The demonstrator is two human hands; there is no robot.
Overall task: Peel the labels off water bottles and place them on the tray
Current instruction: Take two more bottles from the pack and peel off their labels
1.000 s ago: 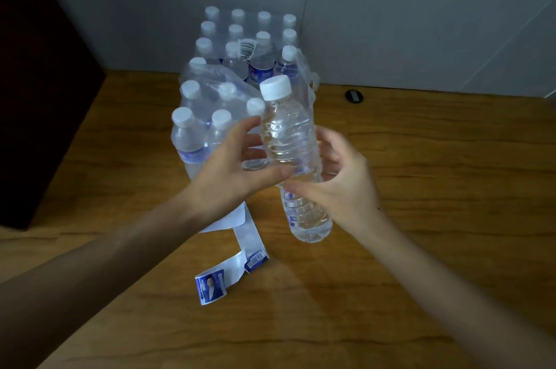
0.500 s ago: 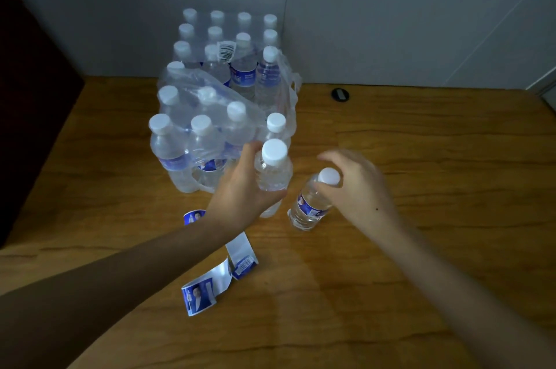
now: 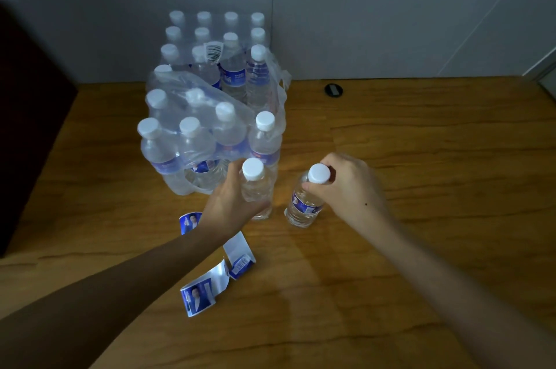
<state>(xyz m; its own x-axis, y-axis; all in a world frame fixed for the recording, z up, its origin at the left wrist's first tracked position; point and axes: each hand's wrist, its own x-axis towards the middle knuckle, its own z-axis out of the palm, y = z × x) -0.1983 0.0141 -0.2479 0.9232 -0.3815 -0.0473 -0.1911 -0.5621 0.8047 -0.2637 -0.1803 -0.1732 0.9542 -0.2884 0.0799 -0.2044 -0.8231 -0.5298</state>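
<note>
Landmark: shrink-wrapped pack [image 3: 210, 116] of bottles, standing on the wooden surface [image 3: 421, 158]; all places below are given from it.
Left hand [image 3: 231, 203]: your fingers curl round the bare bottle [image 3: 257, 188], which stands upright just in front of the pack's near right corner.
Right hand [image 3: 349, 188]: your fingertips pinch the cap of the labelled bottle [image 3: 304, 203], just right of the bare one, tilted a little.
Handling, labelled bottle: full, so judged fairly heavy; thin walls will likely dent under a hard squeeze. Hold it at the ribbed body below the label.
Handling, label: blue wrap [image 3: 305, 203] at mid-body; thin film, probably tears. Start at its seam, not visible here.
Peeled labels [image 3: 210, 287]: strips lie on the surface in front of the pack, under your left forearm.
Tray: not seen.
</note>
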